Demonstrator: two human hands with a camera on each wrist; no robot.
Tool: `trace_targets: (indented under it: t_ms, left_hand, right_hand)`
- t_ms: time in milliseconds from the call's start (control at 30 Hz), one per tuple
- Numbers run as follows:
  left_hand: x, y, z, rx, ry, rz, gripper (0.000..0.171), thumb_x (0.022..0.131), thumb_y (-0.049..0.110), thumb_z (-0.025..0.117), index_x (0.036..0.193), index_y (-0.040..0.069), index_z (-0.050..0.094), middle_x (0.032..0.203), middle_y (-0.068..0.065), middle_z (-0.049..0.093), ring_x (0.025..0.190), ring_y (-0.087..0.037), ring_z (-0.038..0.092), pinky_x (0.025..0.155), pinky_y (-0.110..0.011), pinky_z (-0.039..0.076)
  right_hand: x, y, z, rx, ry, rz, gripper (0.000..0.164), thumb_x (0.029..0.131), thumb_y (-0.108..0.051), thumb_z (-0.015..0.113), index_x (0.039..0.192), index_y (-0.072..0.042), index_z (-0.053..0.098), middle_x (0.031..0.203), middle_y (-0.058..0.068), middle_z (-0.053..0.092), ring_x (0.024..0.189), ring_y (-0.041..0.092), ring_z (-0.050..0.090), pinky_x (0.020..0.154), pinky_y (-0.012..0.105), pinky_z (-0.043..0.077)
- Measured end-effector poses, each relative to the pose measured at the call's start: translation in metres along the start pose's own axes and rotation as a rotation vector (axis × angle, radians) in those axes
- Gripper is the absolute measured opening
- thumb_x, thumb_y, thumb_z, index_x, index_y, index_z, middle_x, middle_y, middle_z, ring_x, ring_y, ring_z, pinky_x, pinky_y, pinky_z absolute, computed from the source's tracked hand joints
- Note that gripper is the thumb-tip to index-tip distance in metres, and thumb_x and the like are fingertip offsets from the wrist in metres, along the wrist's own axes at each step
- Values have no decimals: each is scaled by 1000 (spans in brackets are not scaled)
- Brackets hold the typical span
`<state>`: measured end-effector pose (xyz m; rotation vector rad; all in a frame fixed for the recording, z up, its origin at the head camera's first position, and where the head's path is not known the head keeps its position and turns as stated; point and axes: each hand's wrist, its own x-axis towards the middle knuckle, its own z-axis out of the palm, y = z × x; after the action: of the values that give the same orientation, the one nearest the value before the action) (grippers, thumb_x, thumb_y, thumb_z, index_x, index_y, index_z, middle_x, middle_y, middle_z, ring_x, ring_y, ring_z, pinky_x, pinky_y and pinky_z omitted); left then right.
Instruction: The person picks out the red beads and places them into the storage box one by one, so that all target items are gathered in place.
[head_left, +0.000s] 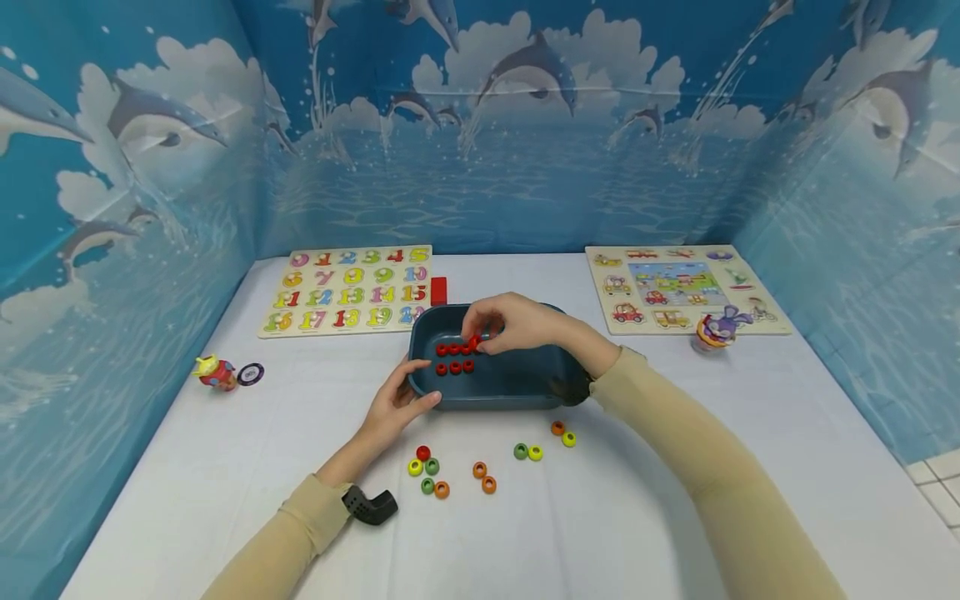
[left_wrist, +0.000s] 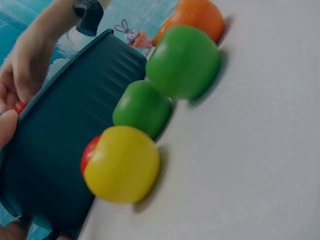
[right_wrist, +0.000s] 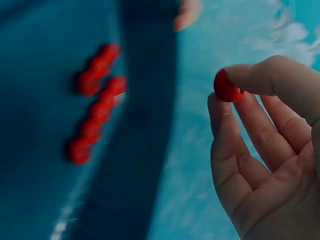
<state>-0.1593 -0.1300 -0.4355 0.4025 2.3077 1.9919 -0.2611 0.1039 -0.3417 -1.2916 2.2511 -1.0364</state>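
Observation:
My right hand [head_left: 513, 323] is over the dark blue tray [head_left: 525, 398], pinching a red bead [right_wrist: 227, 86] between thumb and fingertips. Below it, several red beads [head_left: 455, 367] lie on the tray floor in two short rows, seen blurred in the right wrist view. At the tray's left end my left hand [head_left: 392, 408] grips the rim, thumb at the front side and forefinger reaching over the edge. In the left wrist view the tray's outer wall [left_wrist: 65, 135] hides most of its inside.
Loose beads lie before the tray: a yellow bead [head_left: 416, 467], a red bead [head_left: 423, 452], several green and orange ones. Behind stand a number puzzle board [head_left: 360, 320], a red block [head_left: 438, 291] and a vehicle puzzle board [head_left: 611, 258]. Small toy figures [head_left: 216, 372] sit at both sides.

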Motion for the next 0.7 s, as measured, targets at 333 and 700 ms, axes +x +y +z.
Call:
trace_targets:
  t_ms: [333,700]
  left_hand:
    - [0,-2,-1,-9,-4,14,51,84,16,63,128,2,41,147,-13,9,130,-27,23,102,-40,25]
    - [0,-3,-1,-17,-8,10,51,83,17,64,128,3,42,147,-11,9,130,-25,21,102,-39,25]
  right_hand:
    - [25,38,4,-80,-138,198,22,75,-5,69,96,-4,62,91,4,61,80,14,58,70,25,50]
    - [33,51,15,-220,-224,222,19,73,-9,73,89,-11,63,84,-1,63,74,9,57,65,23,49]
